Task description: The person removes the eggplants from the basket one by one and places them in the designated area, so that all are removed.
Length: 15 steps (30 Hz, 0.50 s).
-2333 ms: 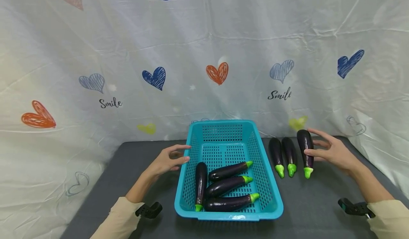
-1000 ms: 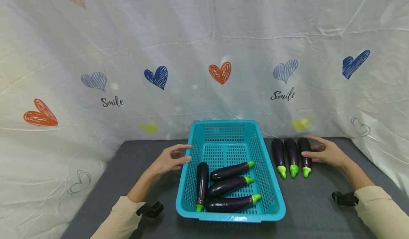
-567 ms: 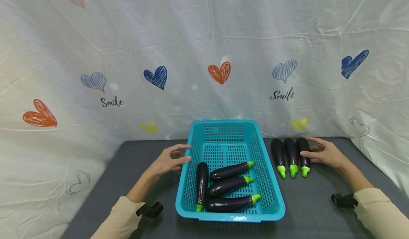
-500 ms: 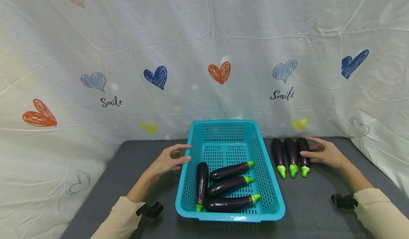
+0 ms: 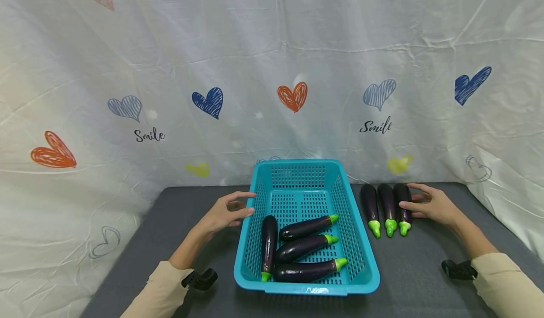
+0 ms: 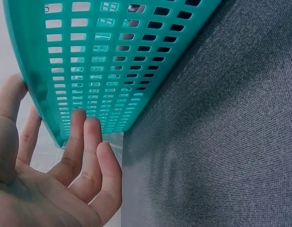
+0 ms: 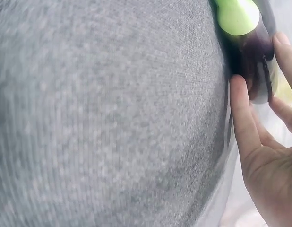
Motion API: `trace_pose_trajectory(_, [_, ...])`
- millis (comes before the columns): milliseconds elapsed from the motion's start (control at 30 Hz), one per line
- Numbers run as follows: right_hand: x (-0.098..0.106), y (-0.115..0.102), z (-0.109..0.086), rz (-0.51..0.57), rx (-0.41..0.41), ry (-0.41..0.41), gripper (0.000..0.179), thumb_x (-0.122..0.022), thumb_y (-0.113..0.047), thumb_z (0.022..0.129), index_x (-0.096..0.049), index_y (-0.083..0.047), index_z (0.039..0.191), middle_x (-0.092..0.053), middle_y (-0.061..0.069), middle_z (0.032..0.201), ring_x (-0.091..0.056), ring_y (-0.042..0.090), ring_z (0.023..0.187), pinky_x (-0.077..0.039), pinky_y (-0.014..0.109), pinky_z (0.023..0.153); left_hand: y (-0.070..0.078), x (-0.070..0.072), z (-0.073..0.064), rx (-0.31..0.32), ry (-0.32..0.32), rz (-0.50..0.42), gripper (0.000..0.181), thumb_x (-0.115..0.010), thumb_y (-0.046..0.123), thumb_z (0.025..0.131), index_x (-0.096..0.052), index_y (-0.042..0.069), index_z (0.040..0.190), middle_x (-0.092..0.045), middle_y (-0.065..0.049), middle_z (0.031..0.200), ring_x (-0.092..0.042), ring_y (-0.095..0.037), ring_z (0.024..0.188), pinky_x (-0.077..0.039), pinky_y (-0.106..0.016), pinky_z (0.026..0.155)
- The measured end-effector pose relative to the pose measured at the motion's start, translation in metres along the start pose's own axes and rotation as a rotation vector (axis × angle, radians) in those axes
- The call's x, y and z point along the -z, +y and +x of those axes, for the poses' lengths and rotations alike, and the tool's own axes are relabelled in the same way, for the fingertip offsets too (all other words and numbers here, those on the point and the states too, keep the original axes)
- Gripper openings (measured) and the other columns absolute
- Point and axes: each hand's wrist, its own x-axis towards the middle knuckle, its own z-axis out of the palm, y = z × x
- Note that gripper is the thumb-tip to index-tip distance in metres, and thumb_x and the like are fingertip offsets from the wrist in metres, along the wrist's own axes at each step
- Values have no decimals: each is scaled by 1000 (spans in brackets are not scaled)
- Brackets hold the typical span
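A turquoise perforated basket [image 5: 306, 288] stands mid-table with several dark purple eggplants [image 5: 301, 248] lying in its near half. My left hand [image 5: 223, 212] touches the basket's left rim with thumb and index fingertips; in the left wrist view its other fingers [image 6: 93, 142] reach loosely along the outer wall. To the right of the basket, three eggplants lie side by side, green stem ends toward me. My right hand [image 5: 433, 207] holds the rightmost eggplant [image 5: 403, 209], thumb over its body and fingers around its right side and far end. In the right wrist view, that eggplant [image 7: 254, 56] lies against the cloth.
Dark grey cloth [image 5: 191, 242] covers the table. A white curtain [image 5: 255, 72] printed with hearts hangs right behind it, near the basket's far rim. Each wrist wears a black camera band.
My right hand has lowered the held eggplant onto the table and brought it left, against the other two. Over the last half second it barely shifts. The left hand stays at the rim.
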Motion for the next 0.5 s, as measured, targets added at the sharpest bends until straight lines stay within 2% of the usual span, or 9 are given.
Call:
trace_pose_trajectory(233, [3,-2,-4,-24,16,24,87,-75,-27,96,-23,11,155,-38,50,134,-65,46,104,-60,39,75,0,0,0,-8,-1,1,50,-74,31,96,-60,20,143,-53,-17,142,-50,-35,130,-49,-57,95])
trace_pose_trajectory(500, [15,-4,-11,-61,56,82,82,-70,-31,100,-25,12,154,-42,47,134,-72,35,86,-60,38,71,-1,0,0,-15,2,5,50,-74,31,97,-60,20,143,-53,-17,141,-51,-34,129,-52,-52,93])
